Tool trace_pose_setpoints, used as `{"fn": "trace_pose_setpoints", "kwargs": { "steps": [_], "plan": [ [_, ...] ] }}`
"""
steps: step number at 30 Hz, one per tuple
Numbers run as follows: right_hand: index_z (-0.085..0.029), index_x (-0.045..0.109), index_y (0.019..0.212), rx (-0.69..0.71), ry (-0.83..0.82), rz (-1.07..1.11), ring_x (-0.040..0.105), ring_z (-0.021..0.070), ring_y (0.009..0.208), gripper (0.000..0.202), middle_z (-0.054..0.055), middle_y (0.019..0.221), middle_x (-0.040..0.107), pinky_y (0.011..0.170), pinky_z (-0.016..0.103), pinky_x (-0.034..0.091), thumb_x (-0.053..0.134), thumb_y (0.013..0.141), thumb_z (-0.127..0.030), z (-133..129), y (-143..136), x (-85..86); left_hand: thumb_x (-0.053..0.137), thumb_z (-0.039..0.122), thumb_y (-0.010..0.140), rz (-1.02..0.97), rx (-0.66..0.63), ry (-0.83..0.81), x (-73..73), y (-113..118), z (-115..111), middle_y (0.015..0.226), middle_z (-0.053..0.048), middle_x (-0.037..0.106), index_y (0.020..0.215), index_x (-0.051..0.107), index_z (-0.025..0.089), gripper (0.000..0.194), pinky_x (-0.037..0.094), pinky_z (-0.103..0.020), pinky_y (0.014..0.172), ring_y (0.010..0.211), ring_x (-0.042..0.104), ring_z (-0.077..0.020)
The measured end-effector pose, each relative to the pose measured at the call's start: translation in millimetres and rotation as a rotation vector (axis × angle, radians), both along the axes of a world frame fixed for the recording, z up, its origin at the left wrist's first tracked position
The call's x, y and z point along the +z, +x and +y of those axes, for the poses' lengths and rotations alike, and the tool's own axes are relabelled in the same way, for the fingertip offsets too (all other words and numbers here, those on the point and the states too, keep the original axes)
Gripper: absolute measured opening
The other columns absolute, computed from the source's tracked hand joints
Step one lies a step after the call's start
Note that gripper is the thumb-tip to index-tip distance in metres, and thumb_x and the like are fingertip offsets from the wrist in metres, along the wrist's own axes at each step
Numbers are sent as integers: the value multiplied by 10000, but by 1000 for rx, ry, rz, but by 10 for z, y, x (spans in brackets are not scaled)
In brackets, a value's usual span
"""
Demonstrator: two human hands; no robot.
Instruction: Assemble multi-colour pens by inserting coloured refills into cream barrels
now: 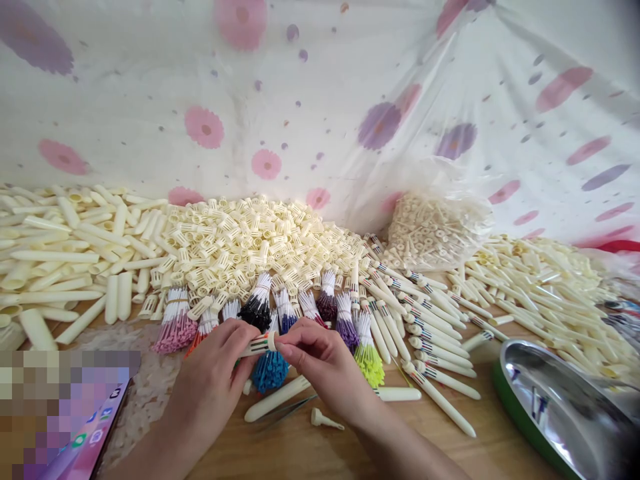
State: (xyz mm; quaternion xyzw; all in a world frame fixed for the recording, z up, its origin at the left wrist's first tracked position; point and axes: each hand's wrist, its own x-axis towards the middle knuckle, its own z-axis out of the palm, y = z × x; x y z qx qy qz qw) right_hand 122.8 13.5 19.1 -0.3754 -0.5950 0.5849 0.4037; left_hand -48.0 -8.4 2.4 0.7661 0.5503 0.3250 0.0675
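My wood-grained tabletop [280, 457] carries cream pen tubes [55, 257] at left, slotted collars [250, 240] heaped centrally, and a clear bag of plugs [435, 233] with slim barrels [545, 293] at right. Before me lie coloured refill bundles [270, 370], striped pens [443, 347], a loose plug [326, 420], tweezers [290, 408] and, lower right, a green-sided metal bowl [585, 420].

The tube [259, 345] is short and cream, with red, green and dark strips along its side. It is held nearly level at seven o'clock from the view's centre, nine-o'clock end hidden, a round cream cap [271, 341] at its three-o'clock end.
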Motion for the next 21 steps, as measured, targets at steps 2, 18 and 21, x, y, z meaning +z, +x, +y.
{"fn": "trace_pose_setpoints", "kwargs": {
  "steps": [2,18,21],
  "plan": [
    [-220,730,757,82,49,-15,527,121,675,132,6,715,558,640,256,441,637,785,-309,-55,2,51,391,93,792,25,2,-8,3,3,-2,813,-33,639,770,562,216,212,490,-289,623,744,636,-207],
    [-182,674,781,95,-139,-30,484,83,618,116,-23,745,504,558,220,401,707,687,-241,-44,-16,-16,372,-38,713,487,195,-182,52,63,-20,842,-49,619,814,558,211,326,451,-276,537,717,631,-219],
    [-171,644,742,12,-79,-125,448,79,595,88,-30,730,488,542,219,369,697,671,-178,-45,-63,-73,372,-43,722,519,192,-200,33,78,-2,860,-55,616,823,563,205,329,456,-272,543,743,636,-220]
  ]
}}
